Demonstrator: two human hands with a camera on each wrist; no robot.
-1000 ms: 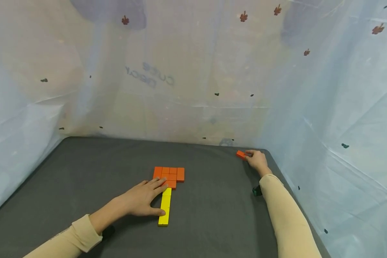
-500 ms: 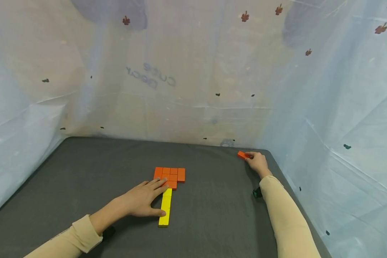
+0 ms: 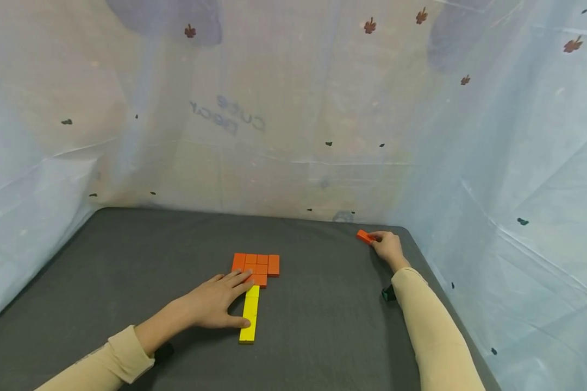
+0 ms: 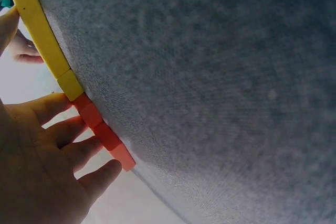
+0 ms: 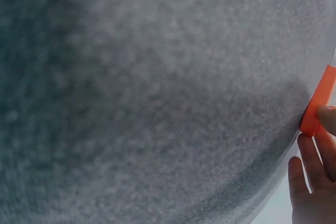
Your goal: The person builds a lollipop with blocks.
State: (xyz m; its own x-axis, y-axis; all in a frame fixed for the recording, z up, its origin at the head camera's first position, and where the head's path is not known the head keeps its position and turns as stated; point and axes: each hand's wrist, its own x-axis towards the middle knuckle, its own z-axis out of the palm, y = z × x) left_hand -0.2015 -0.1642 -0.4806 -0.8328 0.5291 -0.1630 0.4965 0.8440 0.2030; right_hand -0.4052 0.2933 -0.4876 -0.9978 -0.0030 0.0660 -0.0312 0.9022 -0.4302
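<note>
In the head view my left hand (image 3: 215, 301) lies with spread, straight fingers over a flat group of orange blocks (image 3: 262, 268). Its thumb touches a yellow strip of blocks (image 3: 250, 315) that runs from the group toward me. The left wrist view shows the fingertips against the orange blocks (image 4: 107, 136), while the yellow strip (image 4: 39, 30) continues above them. At the table's far right corner, my right hand (image 3: 390, 250) pinches a loose orange block (image 3: 363, 235). In the right wrist view that orange block (image 5: 317, 103) sits low at the table surface, between thumb and fingers.
A dark grey cloth-covered table (image 3: 318, 304) lies under everything. Pale plastic sheeting (image 3: 274, 179) with leaf marks hangs behind the far edge, and more sheeting (image 3: 533, 260) stands close along the right side, beside my right arm.
The right hand and its orange block have shifted very slightly toward me and to the left. My left hand and the blocks beneath it stay in place.
</note>
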